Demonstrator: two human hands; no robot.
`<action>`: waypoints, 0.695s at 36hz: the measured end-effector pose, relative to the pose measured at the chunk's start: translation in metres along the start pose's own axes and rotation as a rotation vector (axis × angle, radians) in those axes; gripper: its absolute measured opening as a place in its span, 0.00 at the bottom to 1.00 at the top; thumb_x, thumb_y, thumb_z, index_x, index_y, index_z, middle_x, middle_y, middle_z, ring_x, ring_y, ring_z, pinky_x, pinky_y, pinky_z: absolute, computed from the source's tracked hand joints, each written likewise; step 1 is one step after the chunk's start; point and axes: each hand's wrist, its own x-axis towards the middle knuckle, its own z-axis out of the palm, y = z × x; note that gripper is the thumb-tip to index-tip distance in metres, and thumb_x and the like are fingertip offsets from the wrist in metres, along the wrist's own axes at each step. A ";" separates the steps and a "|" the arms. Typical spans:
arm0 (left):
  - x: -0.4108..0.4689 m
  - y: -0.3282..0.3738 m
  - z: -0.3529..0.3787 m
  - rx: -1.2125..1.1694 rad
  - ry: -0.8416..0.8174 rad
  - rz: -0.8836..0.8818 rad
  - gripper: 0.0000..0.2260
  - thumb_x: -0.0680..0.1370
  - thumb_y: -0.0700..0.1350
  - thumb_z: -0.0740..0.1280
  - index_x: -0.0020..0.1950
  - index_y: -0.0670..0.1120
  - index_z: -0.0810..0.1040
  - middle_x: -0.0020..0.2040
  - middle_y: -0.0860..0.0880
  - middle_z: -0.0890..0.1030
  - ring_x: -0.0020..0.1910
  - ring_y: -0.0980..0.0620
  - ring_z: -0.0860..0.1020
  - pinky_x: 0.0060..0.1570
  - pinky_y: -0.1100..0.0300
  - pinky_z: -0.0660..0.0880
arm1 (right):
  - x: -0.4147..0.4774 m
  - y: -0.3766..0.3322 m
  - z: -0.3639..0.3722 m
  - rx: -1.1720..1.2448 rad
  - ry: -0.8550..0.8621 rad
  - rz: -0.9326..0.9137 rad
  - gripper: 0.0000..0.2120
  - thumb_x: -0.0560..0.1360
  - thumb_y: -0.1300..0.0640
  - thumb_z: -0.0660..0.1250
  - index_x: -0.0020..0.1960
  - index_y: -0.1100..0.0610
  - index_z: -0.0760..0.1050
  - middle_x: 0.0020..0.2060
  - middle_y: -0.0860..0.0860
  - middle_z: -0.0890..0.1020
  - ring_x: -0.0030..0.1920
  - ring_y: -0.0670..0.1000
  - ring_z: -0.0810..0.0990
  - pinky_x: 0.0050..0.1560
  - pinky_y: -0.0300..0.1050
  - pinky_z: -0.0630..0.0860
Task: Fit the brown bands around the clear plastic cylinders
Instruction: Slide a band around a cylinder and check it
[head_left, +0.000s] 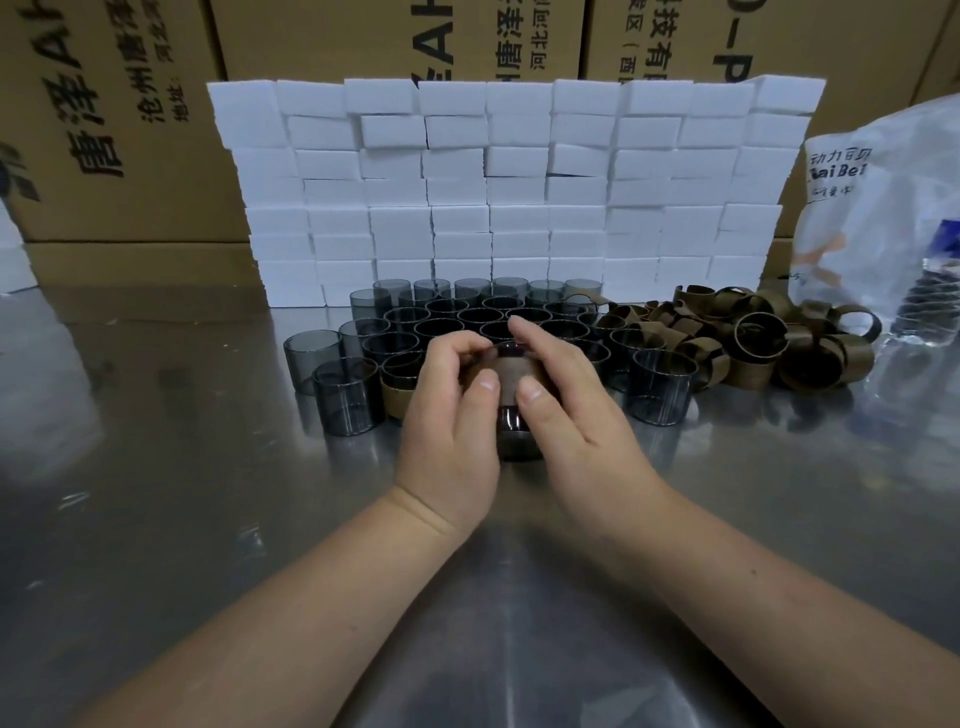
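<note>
Both hands, left hand (447, 410) and right hand (571, 410), are gripping a light, slippery cylinder (511, 421), pressing its flexible brown band (511, 375) near the rim.

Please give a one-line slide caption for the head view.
Both hands wrap a brown band around a clear cylinder.

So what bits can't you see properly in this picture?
- Head view: the cylinder in both hands; the left hand and right hand cover most of it.
- Whether its band is closed all round: the fingers hide its ends.
- The box print: cut off by the top edge.
- What is in the bag: cut off by the right edge and blurred.
</note>
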 end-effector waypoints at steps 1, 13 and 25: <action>0.000 0.003 -0.002 -0.008 0.023 -0.020 0.07 0.72 0.50 0.55 0.49 0.56 0.68 0.47 0.57 0.74 0.48 0.60 0.74 0.51 0.62 0.71 | 0.001 0.002 0.001 -0.012 -0.021 0.021 0.18 0.74 0.50 0.54 0.62 0.37 0.57 0.67 0.44 0.65 0.64 0.32 0.63 0.62 0.22 0.56; 0.004 -0.003 -0.001 -0.025 -0.081 -0.038 0.27 0.75 0.65 0.49 0.66 0.51 0.67 0.66 0.49 0.74 0.65 0.58 0.70 0.67 0.58 0.65 | 0.009 0.024 -0.006 -0.136 -0.179 -0.046 0.32 0.71 0.46 0.62 0.68 0.35 0.47 0.71 0.37 0.47 0.62 0.19 0.45 0.56 0.15 0.50; 0.004 -0.008 -0.005 0.161 -0.131 0.174 0.19 0.76 0.53 0.52 0.66 0.51 0.64 0.64 0.47 0.71 0.63 0.57 0.70 0.64 0.64 0.66 | 0.009 0.025 -0.003 -0.173 -0.149 -0.087 0.29 0.73 0.48 0.60 0.67 0.38 0.46 0.72 0.43 0.50 0.60 0.17 0.46 0.56 0.15 0.50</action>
